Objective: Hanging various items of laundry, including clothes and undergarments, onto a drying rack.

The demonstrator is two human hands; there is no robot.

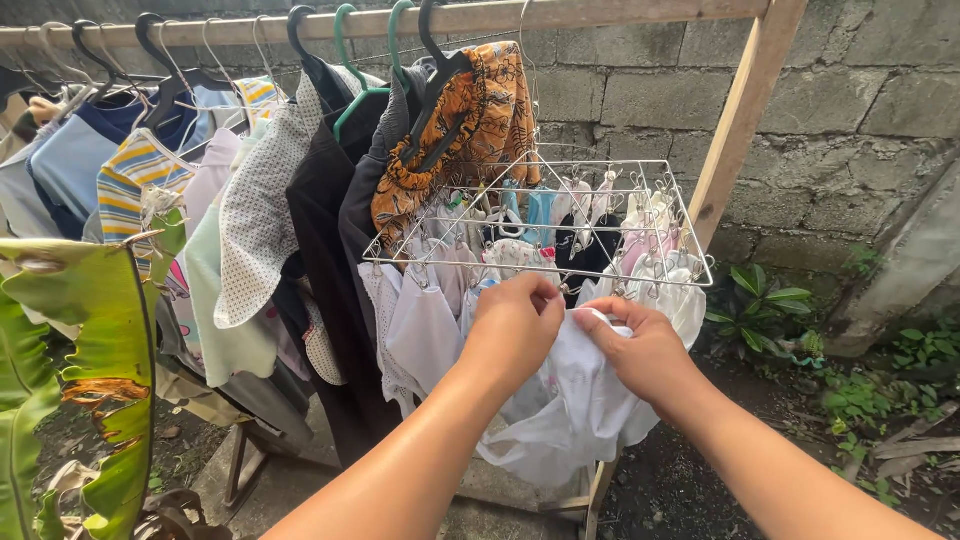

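A rectangular metal clip hanger [690,262] hangs from a wooden pole [600,14] and carries several small garments on pegs. My left hand [515,325] reaches up to the front rail of the hanger, fingers pinched at a peg and the top edge of a white garment [570,410]. My right hand [645,350] grips the same white garment just to the right, bunching its upper edge. The cloth hangs down below both hands.
Shirts and dresses on hangers [300,170] fill the pole to the left. A wooden post [740,120] slants at right before a grey block wall [860,110]. A big green leaf [90,340] intrudes at left. Low plants [765,300] and dirt lie at right.
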